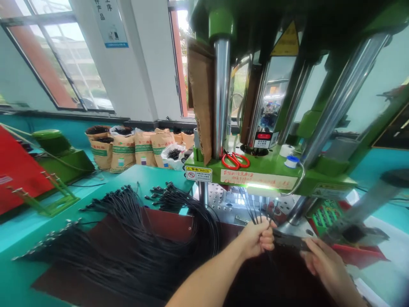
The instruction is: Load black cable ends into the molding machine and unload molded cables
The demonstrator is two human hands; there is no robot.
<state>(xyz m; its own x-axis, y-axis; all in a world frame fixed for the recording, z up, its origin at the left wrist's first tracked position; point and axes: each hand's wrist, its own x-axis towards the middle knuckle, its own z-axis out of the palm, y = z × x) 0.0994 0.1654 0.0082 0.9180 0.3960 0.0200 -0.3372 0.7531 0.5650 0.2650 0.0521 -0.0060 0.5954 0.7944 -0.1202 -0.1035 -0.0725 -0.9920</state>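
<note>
My left hand [258, 238] is closed in a fist around several thin black cables [254, 213]. Their upper ends fan out upward, in front of the lit opening of a green press [271, 166]. My right hand [324, 258] grips the near end of a long dark tool [290, 241], which points left and reaches close to the left fist. Blur hides the exact kind of this tool. A large spread of black cables [128, 251] with connector ends lies on the brown board [166, 224] to the left of my hands.
Red-handled scissors [235, 161] and a blue-and-white spool [291, 161] rest on the press ledge. Steel columns [222, 98] rise above it. Paper sacks [123, 149] stand along the wall. A blurred grey cylindrical part [364, 209] juts in at the right.
</note>
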